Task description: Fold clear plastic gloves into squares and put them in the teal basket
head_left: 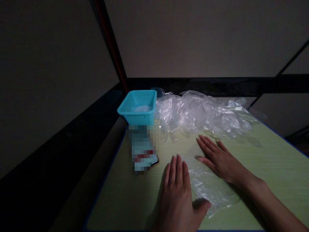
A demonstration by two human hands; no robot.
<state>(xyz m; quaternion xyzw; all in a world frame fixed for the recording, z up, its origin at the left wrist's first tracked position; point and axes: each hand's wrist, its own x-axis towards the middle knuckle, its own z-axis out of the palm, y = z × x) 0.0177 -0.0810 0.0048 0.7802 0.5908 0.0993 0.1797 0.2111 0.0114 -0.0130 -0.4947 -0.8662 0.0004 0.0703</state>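
Observation:
A clear plastic bag [210, 185] lies flat and slightly wrinkled on the pale green table [272, 167]. My left hand [180, 193] rests palm down along the bag's left side, its fingers stretched forward and its thumb over the bag's lower edge. On the bag's upper right side lies my right hand [218, 158], palm down with the fingers extended and pointing up and to the left. Neither hand grips anything. Part of the bag is hidden under the hands.
A heap of crumpled clear plastic [200, 112] covers the table's back. At the back left stands a turquoise basket [140, 118] with something whitish inside. A phone [145, 151], mostly pixelated, lies in front of it. Walls rise behind and to the left.

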